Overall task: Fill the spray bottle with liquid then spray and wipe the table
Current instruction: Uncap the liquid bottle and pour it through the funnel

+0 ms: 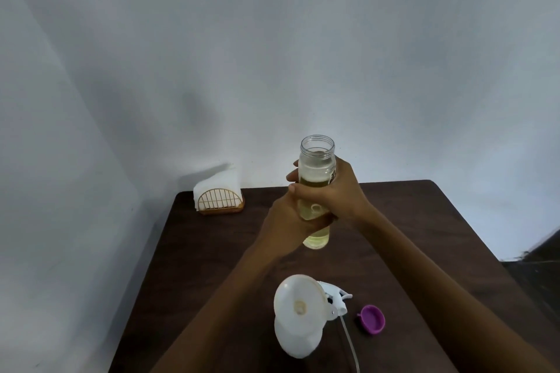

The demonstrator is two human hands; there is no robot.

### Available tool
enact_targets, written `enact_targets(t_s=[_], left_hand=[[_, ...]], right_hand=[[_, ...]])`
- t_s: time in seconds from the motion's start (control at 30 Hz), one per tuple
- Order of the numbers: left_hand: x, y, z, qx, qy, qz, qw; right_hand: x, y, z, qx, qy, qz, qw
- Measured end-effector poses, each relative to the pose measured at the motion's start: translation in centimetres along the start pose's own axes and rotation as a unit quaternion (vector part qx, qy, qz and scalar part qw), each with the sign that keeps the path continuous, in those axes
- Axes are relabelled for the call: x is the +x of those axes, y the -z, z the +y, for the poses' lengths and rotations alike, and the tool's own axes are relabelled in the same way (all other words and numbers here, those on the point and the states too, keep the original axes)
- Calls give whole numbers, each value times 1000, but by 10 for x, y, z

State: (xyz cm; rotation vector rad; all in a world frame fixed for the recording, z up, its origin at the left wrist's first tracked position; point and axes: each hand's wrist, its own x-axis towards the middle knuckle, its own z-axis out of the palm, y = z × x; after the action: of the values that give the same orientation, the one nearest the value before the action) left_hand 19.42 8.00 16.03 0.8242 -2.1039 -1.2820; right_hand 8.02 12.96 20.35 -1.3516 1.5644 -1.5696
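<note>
Both hands hold a clear bottle [317, 160] with no cap, upright above the dark table [424, 236]; pale yellow liquid fills its lower part. My right hand [339, 191] wraps the upper body and my left hand [288, 221] grips lower down. Near me stands a white spray bottle [295, 336] with a white funnel [300, 300] set in its neck. The spray head [336, 297] with its thin tube lies on the table just right of it. A purple cap [373, 319] lies further right.
A gold wire holder with white napkins [218, 194] stands at the table's far left corner against the grey wall. The table's right edge drops to a dark floor [539, 266].
</note>
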Motion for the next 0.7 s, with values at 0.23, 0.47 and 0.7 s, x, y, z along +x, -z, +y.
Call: enact_targets(t_s=[0.23, 0.47, 0.7], left_hand=[[-38, 20, -34, 24, 135, -147, 980], [-89, 13, -72, 87, 183, -67, 977], [-110, -5, -81, 142, 215, -54, 965]], right_hand=[[-23, 11, 10, -89, 24, -53, 994], [-64, 29, 46, -238, -6, -141, 961], [-90, 34, 72, -341, 0, -203, 918]])
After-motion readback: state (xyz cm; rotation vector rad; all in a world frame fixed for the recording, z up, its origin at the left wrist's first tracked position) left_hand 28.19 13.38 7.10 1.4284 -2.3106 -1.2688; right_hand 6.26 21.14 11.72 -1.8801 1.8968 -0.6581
